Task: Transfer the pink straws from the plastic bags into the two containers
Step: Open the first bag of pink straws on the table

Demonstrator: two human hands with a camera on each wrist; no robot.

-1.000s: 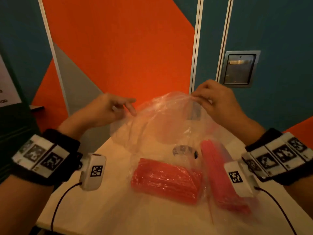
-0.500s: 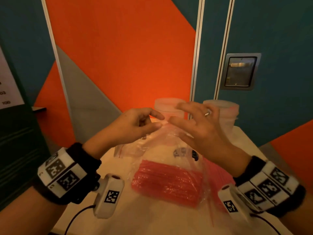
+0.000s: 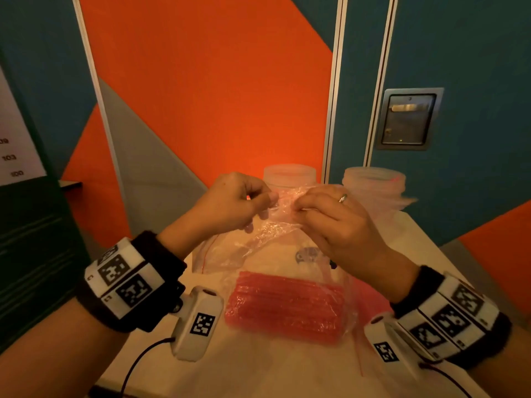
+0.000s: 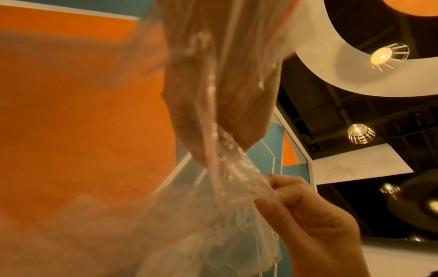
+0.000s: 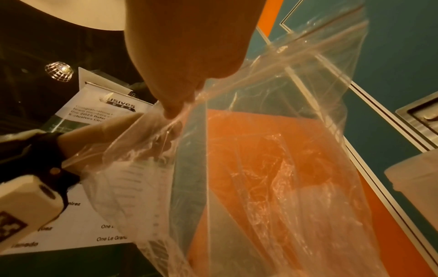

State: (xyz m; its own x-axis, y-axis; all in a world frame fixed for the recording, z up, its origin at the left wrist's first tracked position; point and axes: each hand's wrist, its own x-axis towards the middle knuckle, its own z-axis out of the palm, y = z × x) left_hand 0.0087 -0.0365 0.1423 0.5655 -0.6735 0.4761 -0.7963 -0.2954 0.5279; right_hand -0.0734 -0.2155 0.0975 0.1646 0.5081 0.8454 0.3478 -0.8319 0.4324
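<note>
A clear plastic bag (image 3: 267,239) stands on the white table (image 3: 258,366) with a bundle of pink straws (image 3: 284,307) lying in its bottom. My left hand (image 3: 244,202) and right hand (image 3: 324,214) meet at the bag's top edge, each pinching the film between thumb and fingers. Through the left wrist view the crumpled film of the bag (image 4: 227,159) runs from my fingers to the right hand (image 4: 315,221). A second bag of pink straws (image 3: 370,300) lies on the right, partly hidden by my right wrist. Two translucent containers (image 3: 288,175) (image 3: 373,186) stand behind.
The table is small and its far edge meets an orange, grey and teal wall. A metal recessed handle (image 3: 408,119) sits in the teal panel at right. A printed notice (image 3: 14,145) hangs at left. Sensor cables trail from both wrists over the table's front.
Both hands came down and closer together, from holding the bag spread wide to pinching its top edge side by side. The bag's upper part has collapsed and the containers show behind.
</note>
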